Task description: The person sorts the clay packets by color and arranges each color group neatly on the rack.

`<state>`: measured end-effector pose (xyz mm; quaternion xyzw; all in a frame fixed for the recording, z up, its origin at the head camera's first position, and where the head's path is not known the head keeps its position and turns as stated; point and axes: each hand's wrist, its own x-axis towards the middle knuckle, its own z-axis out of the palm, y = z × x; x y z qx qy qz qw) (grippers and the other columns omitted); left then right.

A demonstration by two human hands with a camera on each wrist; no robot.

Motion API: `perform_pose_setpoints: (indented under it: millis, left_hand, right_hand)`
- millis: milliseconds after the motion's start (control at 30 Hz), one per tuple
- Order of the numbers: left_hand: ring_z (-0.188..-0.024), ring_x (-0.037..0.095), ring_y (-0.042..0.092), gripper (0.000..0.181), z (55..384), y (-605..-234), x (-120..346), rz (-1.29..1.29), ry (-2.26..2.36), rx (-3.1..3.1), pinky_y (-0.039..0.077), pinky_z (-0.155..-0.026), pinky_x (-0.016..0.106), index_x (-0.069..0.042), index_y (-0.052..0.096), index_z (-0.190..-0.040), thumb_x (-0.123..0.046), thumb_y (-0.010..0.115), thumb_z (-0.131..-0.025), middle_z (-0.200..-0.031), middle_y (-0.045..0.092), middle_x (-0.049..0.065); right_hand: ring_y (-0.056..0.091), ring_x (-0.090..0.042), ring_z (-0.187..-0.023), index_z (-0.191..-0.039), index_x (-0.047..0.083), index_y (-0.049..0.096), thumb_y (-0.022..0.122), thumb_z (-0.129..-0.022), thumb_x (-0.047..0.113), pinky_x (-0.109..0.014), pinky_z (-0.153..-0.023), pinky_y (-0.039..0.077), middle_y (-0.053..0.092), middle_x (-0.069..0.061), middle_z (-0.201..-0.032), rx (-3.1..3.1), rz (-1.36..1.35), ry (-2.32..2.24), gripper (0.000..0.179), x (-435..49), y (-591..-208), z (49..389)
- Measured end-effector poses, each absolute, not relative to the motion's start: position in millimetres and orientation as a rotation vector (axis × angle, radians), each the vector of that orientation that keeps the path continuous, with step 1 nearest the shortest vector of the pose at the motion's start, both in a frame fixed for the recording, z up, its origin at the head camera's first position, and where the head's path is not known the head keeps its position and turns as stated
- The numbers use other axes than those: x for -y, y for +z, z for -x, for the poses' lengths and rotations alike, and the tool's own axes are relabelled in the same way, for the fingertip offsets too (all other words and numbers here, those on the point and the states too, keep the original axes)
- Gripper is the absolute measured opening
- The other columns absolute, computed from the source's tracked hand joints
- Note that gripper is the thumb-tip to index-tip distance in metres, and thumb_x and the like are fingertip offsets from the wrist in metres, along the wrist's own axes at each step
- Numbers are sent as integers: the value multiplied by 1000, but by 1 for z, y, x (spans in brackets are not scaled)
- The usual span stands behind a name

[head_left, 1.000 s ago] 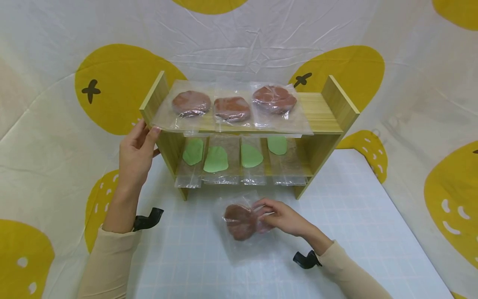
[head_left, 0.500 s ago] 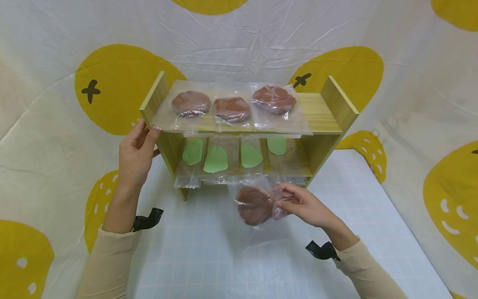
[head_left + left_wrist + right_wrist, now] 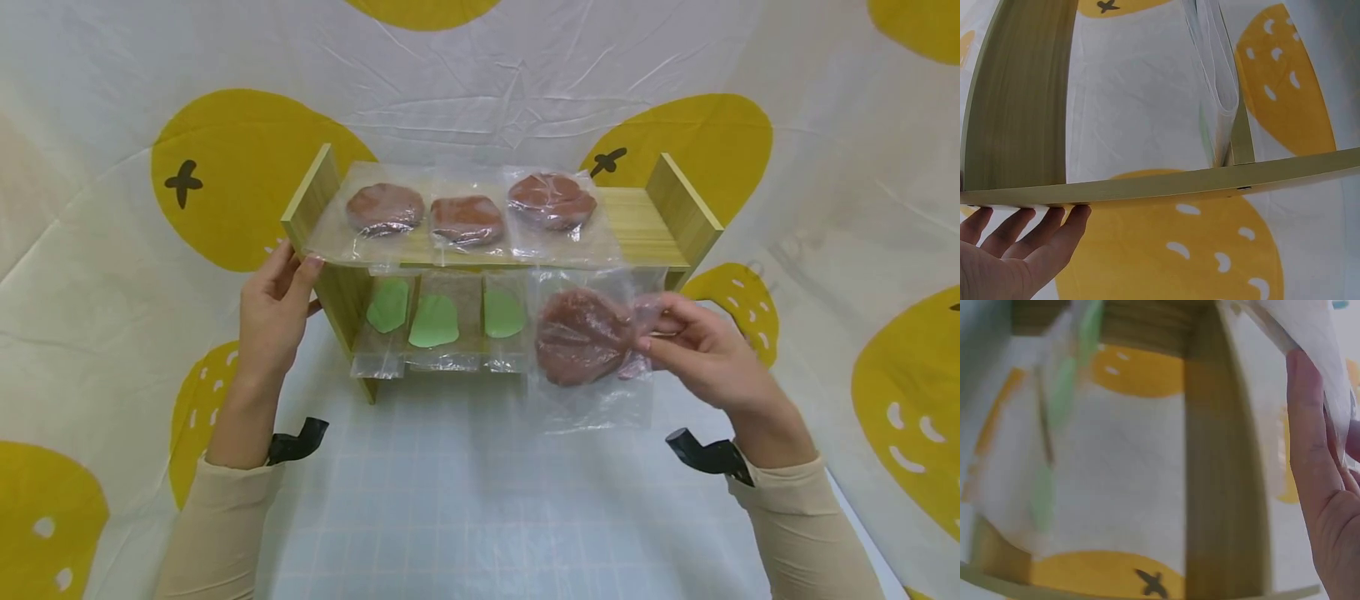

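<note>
My left hand (image 3: 276, 312) holds the left side panel of a small wooden shelf rack (image 3: 660, 225); in the left wrist view its fingertips (image 3: 1079, 212) touch the panel's outer face. Between thumb and fingers, my right hand (image 3: 712, 354) pinches the gathered right side of a clear plastic bag (image 3: 600, 412) with a flat reddish-brown round patty (image 3: 577, 337) inside. This bag is held up before the rack's lower right part, covering the green piece there. Only a pale edge of the bag (image 3: 1310, 331) shows in the right wrist view.
Three bagged brown patties, including the middle one (image 3: 467, 219), lie on the top board, with bare wood (image 3: 637, 221) at its right end. Bagged flat green pieces (image 3: 433, 321) lie on the lower board. The rack stands on a pale checked tabletop (image 3: 420, 500) before a patterned cloth (image 3: 480, 92).
My right hand has lifted the bagged patty from above the tabletop up and to the right, in front of the rack. My left hand has stayed on the side panel.
</note>
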<state>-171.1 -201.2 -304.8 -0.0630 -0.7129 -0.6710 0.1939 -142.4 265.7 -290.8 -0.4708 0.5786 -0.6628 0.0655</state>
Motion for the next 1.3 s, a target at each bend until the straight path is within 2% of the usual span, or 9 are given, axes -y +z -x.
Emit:
perform_pose_setpoints:
  millis: [133, 300, 500, 600, 733, 800, 1100, 1200, 1300]
  left_hand:
    - [-129, 29, 52, 46, 170, -304, 201, 179, -1884, 1998, 48, -93, 59, -30, 55, -144, -24, 64, -100, -146, 53, 5]
    - [-130, 29, 51, 46, 170, -303, 200, 180, -1880, 2001, 47, -93, 60, -30, 55, -144, -24, 64, -100, -146, 53, 4]
    - [-131, 30, 51, 46, 169, -303, 201, 187, -1876, 2000, 46, -93, 61, -31, 55, -145, -24, 64, -100, -146, 53, 4]
    - [-131, 30, 51, 46, 169, -304, 202, 200, -1882, 1993, 45, -93, 61, -30, 55, -145, -23, 64, -100, -146, 53, 4]
    - [-131, 30, 50, 46, 169, -304, 202, 212, -1887, 1995, 46, -93, 60, -30, 55, -145, -22, 63, -100, -146, 53, 5]
    - [-130, 30, 51, 46, 169, -303, 202, 215, -1888, 1996, 49, -92, 57, -29, 55, -145, -22, 63, -100, -146, 53, 5]
    - [-130, 30, 51, 47, 170, -303, 202, 224, -1893, 1990, 48, -91, 58, -29, 55, -145, -21, 63, -100, -146, 53, 6]
    - [-131, 31, 51, 47, 170, -304, 202, 229, -1891, 1989, 47, -91, 59, -29, 54, -145, -20, 63, -100, -147, 52, 6]
    - [-131, 31, 50, 47, 169, -304, 202, 226, -1878, 1996, 47, -91, 60, -29, 54, -146, -21, 63, -101, -147, 52, 5]
  right_hand:
    - [63, -34, -107, -131, -25, 37, 43, -94, -25, -37, -87, 57, 60, -30, -123, -1558, 1459, -2138, 37, -275, -260, 149]
    - [64, -38, -105, -132, -25, 36, 38, -94, -28, -40, -88, 57, 58, -35, -124, -1472, 1359, -2273, 39, -286, -221, 155]
    - [67, -39, -98, -128, -24, 41, 36, -94, -28, -41, -81, 59, 62, -34, -114, -1640, 1156, -2387, 35, -295, -182, 178]
    - [68, -34, -88, -124, -21, 46, 40, -95, -25, -34, -76, 60, 65, -29, -105, -1753, 1006, -2406, 31, -299, -168, 193]
    - [64, -26, -75, -113, -16, 53, 47, -95, -21, -24, -64, 58, 63, -21, -92, -1851, 792, -2408, 20, -305, -158, 210]
    - [60, -23, -71, -109, -14, 55, 51, -95, -19, -22, -59, 55, 62, -18, -87, -1900, 703, -2393, 15, -307, -157, 216]
    - [55, -20, -64, -124, -3, 59, 65, -93, -8, -23, -54, 52, 67, -14, -90, -2099, 429, -2184, 32, -308, -156, 236]
    - [55, -19, -64, -126, -2, 57, 67, -92, -5, -23, -56, 52, 68, -13, -88, -2156, 392, -2119, 35, -304, -156, 241]
    - [62, -18, -67, -128, -3, 54, 68, -93, -2, -22, -61, 56, 71, -12, -88, -2269, 391, -2019, 37, -299, -157, 245]
